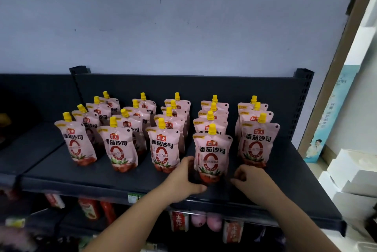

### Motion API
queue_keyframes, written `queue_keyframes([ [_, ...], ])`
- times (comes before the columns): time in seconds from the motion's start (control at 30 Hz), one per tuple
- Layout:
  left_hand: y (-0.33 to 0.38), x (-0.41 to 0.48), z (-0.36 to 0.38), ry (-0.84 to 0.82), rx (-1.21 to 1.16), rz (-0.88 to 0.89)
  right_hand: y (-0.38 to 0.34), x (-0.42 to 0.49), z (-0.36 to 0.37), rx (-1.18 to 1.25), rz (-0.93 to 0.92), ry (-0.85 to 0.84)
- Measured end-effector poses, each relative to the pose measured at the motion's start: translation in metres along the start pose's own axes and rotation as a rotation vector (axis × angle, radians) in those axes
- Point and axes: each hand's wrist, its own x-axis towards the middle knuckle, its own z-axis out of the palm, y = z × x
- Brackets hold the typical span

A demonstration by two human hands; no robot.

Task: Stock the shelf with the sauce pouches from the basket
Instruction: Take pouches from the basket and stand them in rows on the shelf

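These sauce pouches [122, 147] are soft stand-up bags with a stiff yellow cap [212, 129] on top, so I'd guess they're squishy and a bit top-wobbly. They look light enough for one hand, but the film looks slick and the belly will give if you squeeze it. Best bet imo is to hold low on the sides near the gusset, or pinch the stiff neck under the cap, and set it down flat so the base spreads out.

The one being placed, the front pouch [212, 155], stands upright at the front of the fourth column from the left, near the front edge of the shelf [81, 176], closer to the right end. It sits a little further forward than its neighbours.

The left hand [184, 178] is wrapped round the pouch's lower left side, thumb across the bottom front and fingers tucked behind. The right hand [252, 178] is down at the shelf just beside the pouch's lower right corner, fingers curled in with nothing in them that I can see, and a dark gap between it and the pouch.

The basket isn't in shot. Red bottles [89, 209] sit on the shelf below.
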Motion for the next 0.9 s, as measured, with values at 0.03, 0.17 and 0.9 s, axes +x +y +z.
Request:
queue_keyframes([
  [0.03, -0.001, -0.008, -0.005, 0.008, 0.05, -0.017, -0.002, -0.003, -0.004, -0.07, -0.01, -0.073],
  [0.17, -0.006, -0.042, -0.031, 0.065, 0.193, -0.03, -0.026, -0.012, -0.012, -0.265, -0.122, -0.284],
  [0.9, -0.145, -0.288, -0.251, 0.585, 0.621, -0.504, -0.354, -0.022, 0.145, -0.392, -0.808, -0.248],
])
